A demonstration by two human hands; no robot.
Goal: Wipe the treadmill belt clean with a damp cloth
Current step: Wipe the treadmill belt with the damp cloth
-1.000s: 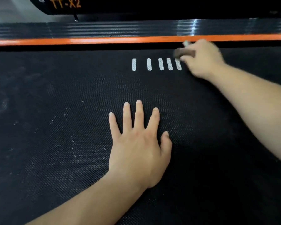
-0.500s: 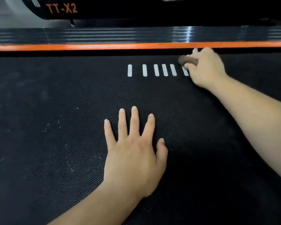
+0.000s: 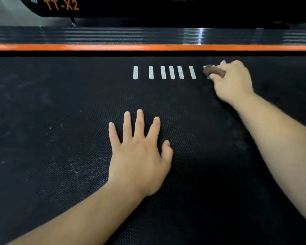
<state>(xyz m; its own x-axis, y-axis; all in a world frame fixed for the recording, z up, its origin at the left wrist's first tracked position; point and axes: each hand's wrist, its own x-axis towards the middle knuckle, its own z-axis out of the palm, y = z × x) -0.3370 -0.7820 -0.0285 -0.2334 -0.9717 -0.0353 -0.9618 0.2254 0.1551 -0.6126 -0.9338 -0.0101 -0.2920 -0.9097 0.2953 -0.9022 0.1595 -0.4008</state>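
Right hand (image 3: 231, 80) is clenched round a small brown cloth (image 3: 215, 71), wadded and pressed on the belt (image 3: 60, 138) at the far edge. It sits just right of the white marks (image 3: 166, 72), near the orange rail (image 3: 113, 47). Left hand (image 3: 140, 156) lies flat mid-belt, fingers spread, holding nothing.

Risks, my read:
- Wad is small, so the contact patch is tiny and strokes likely leave gaps. Pale scuffs (image 3: 72, 168) on the belt's left look untouched.
- Cloth is close to the rail gap; an outward push could snag it there.
- Belt may creep under a hard stroke if the left palm lifts.
- Left palm covers surface due for wiping, so that patch gets skipped or re-smudged.
- Can't tell if the cloth is damp; dry just shifts dust.
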